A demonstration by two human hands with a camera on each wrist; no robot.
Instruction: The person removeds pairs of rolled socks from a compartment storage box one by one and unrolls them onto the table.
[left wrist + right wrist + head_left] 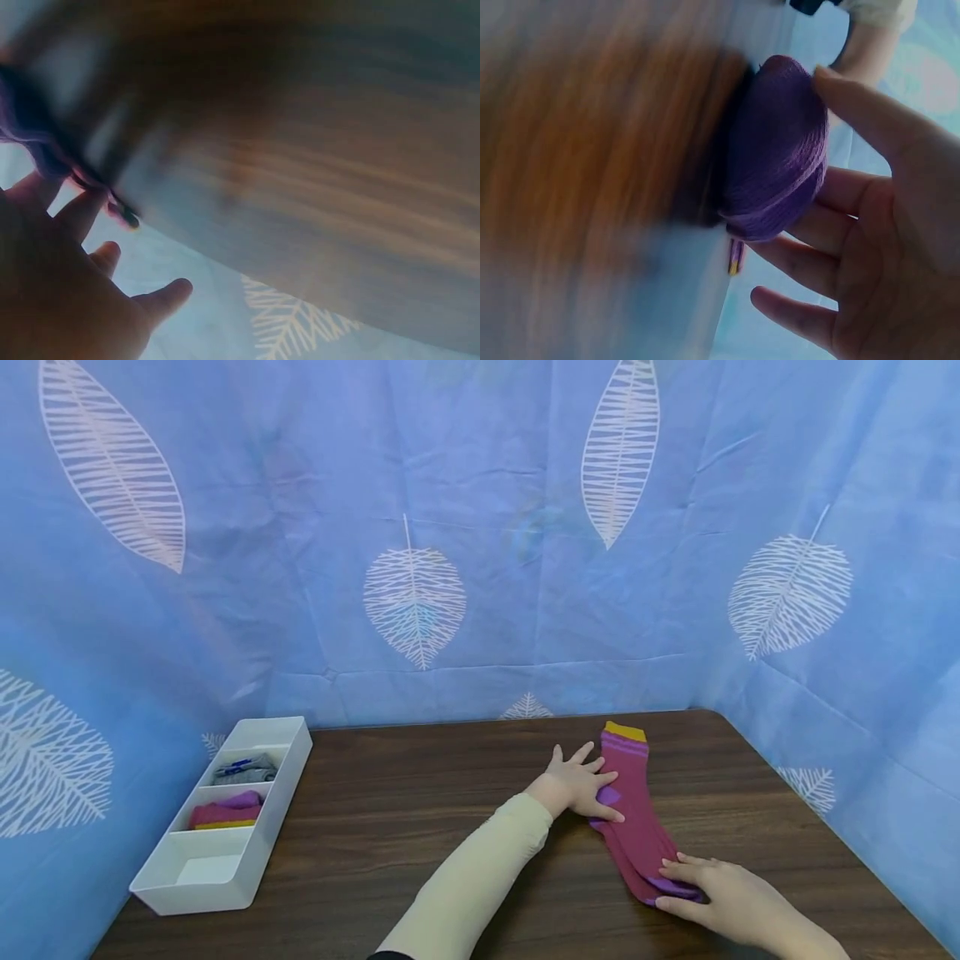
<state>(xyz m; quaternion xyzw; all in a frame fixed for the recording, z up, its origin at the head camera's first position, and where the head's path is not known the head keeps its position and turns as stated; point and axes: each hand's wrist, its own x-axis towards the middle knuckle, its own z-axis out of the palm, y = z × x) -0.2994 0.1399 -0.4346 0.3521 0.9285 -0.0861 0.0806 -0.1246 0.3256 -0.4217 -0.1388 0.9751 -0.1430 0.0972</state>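
Observation:
A pair of maroon socks [633,810] with yellow cuffs and purple toes and heels lies flat on the table, one sock over the other. The left hand [577,783], fingers spread, touches the socks' left edge near the heel. Its fingers [80,214] also show against the sock edge in the left wrist view. At the toe end, the right hand [738,897] rests with fairly straight fingers touching the socks. In the right wrist view, the purple toe [780,150] sits between the thumb and the other fingers of the right hand [900,247].
A white divided box [251,872] stands on the left of the dark wooden table [390,793]. One compartment holds grey socks [246,770], another folded maroon socks [225,812]. A blue leaf-patterned cloth [480,610] hangs behind and at the sides.

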